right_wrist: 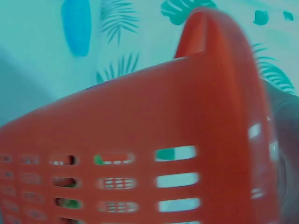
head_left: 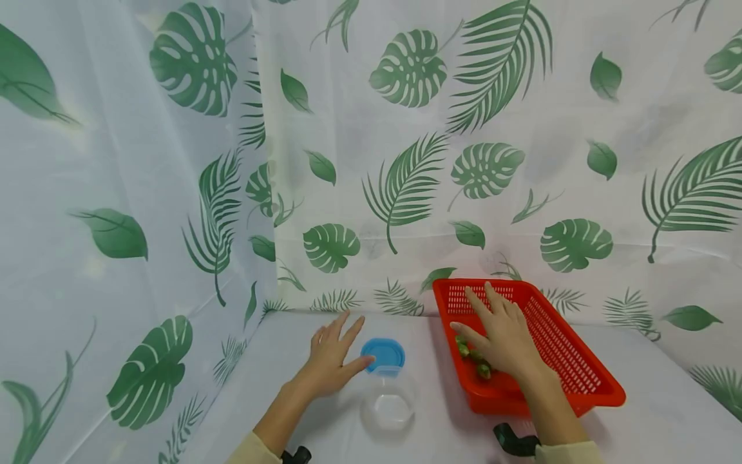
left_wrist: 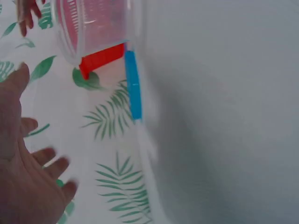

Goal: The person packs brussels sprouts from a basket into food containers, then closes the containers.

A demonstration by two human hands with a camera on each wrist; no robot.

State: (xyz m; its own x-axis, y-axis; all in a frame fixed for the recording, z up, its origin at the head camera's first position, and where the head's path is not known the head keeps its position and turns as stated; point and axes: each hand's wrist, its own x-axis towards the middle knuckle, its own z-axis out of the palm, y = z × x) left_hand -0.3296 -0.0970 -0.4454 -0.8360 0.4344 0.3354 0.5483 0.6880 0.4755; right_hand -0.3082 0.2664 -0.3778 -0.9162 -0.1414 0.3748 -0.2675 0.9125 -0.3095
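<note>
A white cloth (head_left: 133, 161) with green leaves fills the left and top of the frame. At lower left of centre, the left hand (head_left: 329, 361) is raised over the white table (head_left: 278, 361), its fingers spread and holding nothing; the left wrist view shows it apart from the tub and lid. Just right of it, a blue lid (head_left: 382, 353) lies at lower centre, and below that in the frame stands a clear tub (head_left: 390, 411). At lower right sits a red basket (head_left: 605, 390), with small green vegetables (head_left: 484, 371) near its left side. The right hand (head_left: 510, 335) is over the basket, fingers spread, pinching nothing; whether it touches the basket, I cannot tell.
</note>
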